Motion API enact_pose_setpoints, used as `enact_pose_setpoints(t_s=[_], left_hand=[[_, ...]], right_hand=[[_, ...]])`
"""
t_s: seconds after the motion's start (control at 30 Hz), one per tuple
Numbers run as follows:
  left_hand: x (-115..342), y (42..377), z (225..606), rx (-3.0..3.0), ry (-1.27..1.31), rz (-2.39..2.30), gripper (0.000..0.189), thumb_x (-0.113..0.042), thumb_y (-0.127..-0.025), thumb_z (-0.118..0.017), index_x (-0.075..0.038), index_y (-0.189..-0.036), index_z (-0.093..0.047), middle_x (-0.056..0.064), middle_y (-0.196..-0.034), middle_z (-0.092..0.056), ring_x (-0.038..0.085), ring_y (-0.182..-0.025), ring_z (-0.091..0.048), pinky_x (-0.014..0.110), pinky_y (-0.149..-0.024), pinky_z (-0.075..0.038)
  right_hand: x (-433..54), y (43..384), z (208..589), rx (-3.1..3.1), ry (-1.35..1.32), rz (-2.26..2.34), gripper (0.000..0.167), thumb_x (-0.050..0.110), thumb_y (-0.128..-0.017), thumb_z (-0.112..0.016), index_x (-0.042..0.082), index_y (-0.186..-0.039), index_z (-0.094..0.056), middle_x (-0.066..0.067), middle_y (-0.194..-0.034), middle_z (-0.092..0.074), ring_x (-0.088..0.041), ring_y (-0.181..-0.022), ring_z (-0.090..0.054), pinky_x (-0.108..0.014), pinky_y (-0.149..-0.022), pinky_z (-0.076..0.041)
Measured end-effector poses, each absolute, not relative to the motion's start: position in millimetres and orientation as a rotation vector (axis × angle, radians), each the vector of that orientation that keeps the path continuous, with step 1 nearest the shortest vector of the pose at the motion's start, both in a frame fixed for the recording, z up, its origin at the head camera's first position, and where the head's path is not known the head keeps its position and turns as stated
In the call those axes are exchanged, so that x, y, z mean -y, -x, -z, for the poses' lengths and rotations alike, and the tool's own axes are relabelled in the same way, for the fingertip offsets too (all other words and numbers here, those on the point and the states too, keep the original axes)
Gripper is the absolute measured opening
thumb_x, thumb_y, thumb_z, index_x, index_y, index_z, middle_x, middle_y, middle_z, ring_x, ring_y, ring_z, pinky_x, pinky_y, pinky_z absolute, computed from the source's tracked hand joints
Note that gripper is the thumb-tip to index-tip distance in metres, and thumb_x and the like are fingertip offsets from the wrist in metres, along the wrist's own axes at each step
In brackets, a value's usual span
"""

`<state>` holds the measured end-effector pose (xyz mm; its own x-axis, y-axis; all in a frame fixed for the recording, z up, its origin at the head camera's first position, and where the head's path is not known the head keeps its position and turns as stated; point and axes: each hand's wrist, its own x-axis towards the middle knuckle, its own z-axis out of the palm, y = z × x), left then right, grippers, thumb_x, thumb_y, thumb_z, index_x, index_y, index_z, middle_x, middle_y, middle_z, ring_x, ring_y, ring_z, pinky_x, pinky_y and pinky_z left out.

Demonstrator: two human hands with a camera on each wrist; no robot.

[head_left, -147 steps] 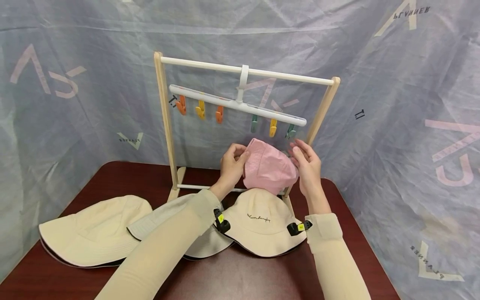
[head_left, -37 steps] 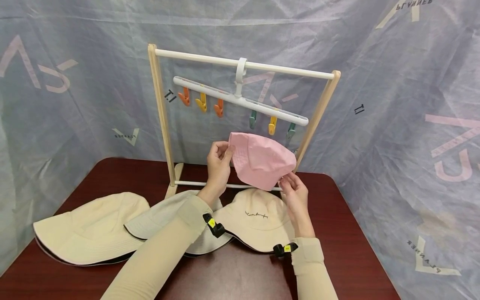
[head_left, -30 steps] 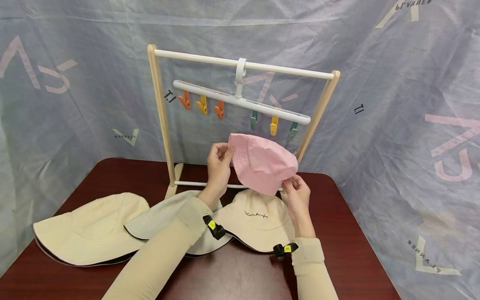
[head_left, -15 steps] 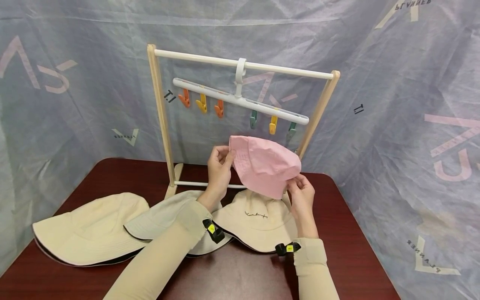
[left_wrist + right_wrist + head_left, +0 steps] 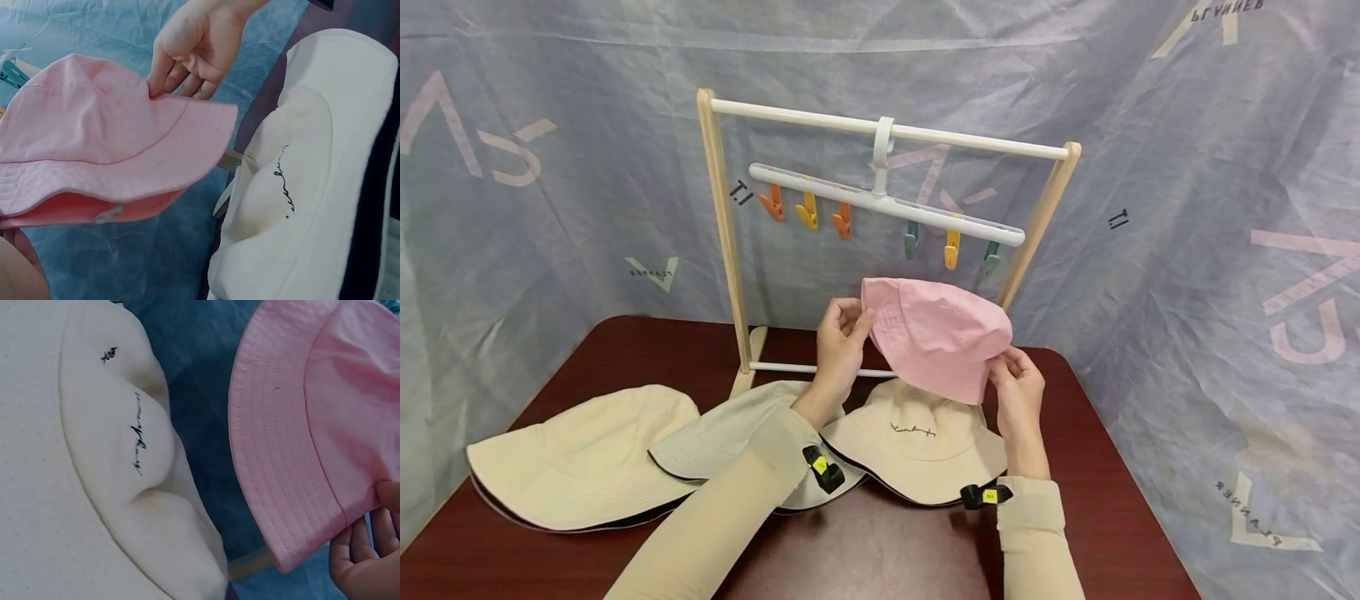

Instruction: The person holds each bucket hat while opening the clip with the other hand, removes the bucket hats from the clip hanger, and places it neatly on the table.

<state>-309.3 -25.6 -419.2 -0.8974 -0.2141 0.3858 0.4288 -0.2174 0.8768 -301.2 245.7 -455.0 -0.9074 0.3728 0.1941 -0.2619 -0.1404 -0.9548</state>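
Note:
A pink bucket hat (image 5: 936,333) is held up in the air between both hands, below the clips of the hanger. My left hand (image 5: 841,346) pinches its brim at the left end, thumb toward the camera. At the lower right my right hand (image 5: 1018,392) grips the hat where crown and brim meet. In the left wrist view the hat (image 5: 94,125) shows its brim opening and a small white tag inside. The right wrist view has the stitched brim of the pink hat (image 5: 275,437) close up, with the right hand's fingers (image 5: 362,550) at its edge.
A wooden rack (image 5: 718,208) carries a white hanger (image 5: 880,200) with several orange, yellow and green clips (image 5: 951,250). On the dark red table (image 5: 880,550) lie a cream hat with black script (image 5: 917,442), a grey-white hat (image 5: 737,429) and another cream hat (image 5: 595,458).
The right hand has gone from beside the hat to gripping its lower right. The pink hat has turned brim toward the lower left, and lately both hands shifted slightly right and down with it.

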Motion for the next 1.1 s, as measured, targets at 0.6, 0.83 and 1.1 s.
enact_pose_setpoints(t_s=[0.6, 0.83, 1.1], left_hand=[[28, 304, 429, 1.725, 0.263, 2.182, 0.017, -0.01, -0.104, -0.07, -0.005, -0.117, -0.06, 0.007, -0.105, -0.066, 0.015, -0.091, -0.067, 0.024, -0.083, -0.059], [28, 301, 431, 1.759, 0.259, 2.16, 0.02, -0.011, -0.103, -0.072, -0.004, -0.117, -0.06, 0.009, -0.107, -0.067, 0.016, -0.093, -0.068, 0.027, -0.086, -0.06], [28, 299, 437, 1.778, 0.262, 2.149, 0.02, -0.012, -0.102, -0.073, -0.006, -0.117, -0.061, 0.008, -0.106, -0.068, 0.015, -0.091, -0.069, 0.025, -0.085, -0.06]], right_hand=[[-262, 290, 440, 1.822, 0.15, -2.032, 0.023, 0.004, -0.103, -0.069, -0.001, -0.125, -0.069, 0.007, -0.096, -0.073, -0.009, -0.089, -0.067, -0.02, -0.078, -0.054], [-265, 290, 438, 1.824, 0.164, -2.029, 0.024, 0.0, -0.101, -0.068, -0.001, -0.125, -0.069, 0.007, -0.094, -0.074, -0.009, -0.087, -0.066, -0.02, -0.076, -0.054], [-269, 290, 439, 1.823, 0.154, -2.016, 0.024, 0.0, -0.1, -0.07, -0.001, -0.124, -0.07, 0.007, -0.093, -0.075, -0.008, -0.085, -0.067, -0.02, -0.074, -0.053]])
